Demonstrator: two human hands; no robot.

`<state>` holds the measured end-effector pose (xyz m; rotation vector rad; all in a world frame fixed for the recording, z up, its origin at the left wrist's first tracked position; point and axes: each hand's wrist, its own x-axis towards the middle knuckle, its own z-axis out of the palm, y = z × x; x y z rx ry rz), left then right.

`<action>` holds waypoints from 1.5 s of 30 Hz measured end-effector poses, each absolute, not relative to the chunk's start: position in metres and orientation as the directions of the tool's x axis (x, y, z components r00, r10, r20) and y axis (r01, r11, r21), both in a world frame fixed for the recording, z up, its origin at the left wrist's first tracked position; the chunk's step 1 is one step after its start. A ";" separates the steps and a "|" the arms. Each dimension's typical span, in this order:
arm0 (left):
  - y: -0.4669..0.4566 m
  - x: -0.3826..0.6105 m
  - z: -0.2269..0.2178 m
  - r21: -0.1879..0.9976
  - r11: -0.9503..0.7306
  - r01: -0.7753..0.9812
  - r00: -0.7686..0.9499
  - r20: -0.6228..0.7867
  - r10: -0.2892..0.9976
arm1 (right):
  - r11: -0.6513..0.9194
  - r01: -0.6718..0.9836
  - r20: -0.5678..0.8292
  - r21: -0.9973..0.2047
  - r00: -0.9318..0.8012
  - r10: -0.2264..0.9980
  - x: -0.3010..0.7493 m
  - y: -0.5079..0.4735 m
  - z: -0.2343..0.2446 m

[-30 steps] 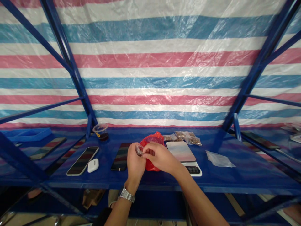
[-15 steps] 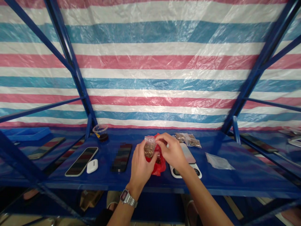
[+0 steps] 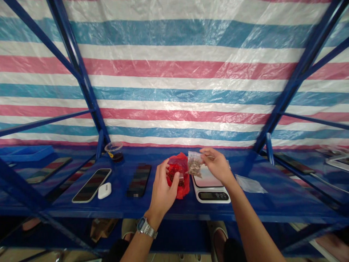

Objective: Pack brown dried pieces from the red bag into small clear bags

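Granules of something brown (image 3: 195, 168) sit in the lower corner of a small clear plastic bag (image 3: 194, 157), which hangs from the right hand (image 3: 215, 165). That hand's grip is closed, thumb and fingers pressed together on the bag's top edge, and the bag dangles over the back of a white digital kitchen scale (image 3: 210, 195). The left hand (image 3: 163, 193) has its grip curled around a crumpled red plastic bag (image 3: 184, 189), with dark contents showing at its mouth. This red bag sits on a blue steel shelf (image 3: 122, 208), just beside the scale. A metal wristwatch (image 3: 145, 227) circles the left wrist. Farther left lie a smartphone (image 3: 92, 185), a white earbud case (image 3: 104, 190) and a blurred second phone (image 3: 139, 181), with a clear plastic cup (image 3: 113, 151) of dark liquid behind them. A flat clear bag (image 3: 249, 183) lies right of the scale, and a striped tarpaulin (image 3: 174, 87) hangs behind the shelf.
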<state>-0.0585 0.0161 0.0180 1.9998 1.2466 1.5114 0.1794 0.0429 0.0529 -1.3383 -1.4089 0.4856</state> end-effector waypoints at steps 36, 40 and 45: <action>0.022 -0.054 0.016 0.635 -0.637 0.437 0.094 0.672 0.734 | -0.175 0.797 0.260 -0.578 0.384 0.886 0.241 0.038 0.017; 0.018 -0.055 0.020 0.609 -0.664 0.434 0.089 0.704 0.704 | -0.170 0.823 0.237 -0.543 0.343 0.909 0.238 0.041 0.013; 0.001 -0.050 0.024 0.520 -0.759 0.392 0.196 0.759 0.621 | -0.130 0.843 0.245 -0.522 0.295 0.924 0.236 0.046 0.011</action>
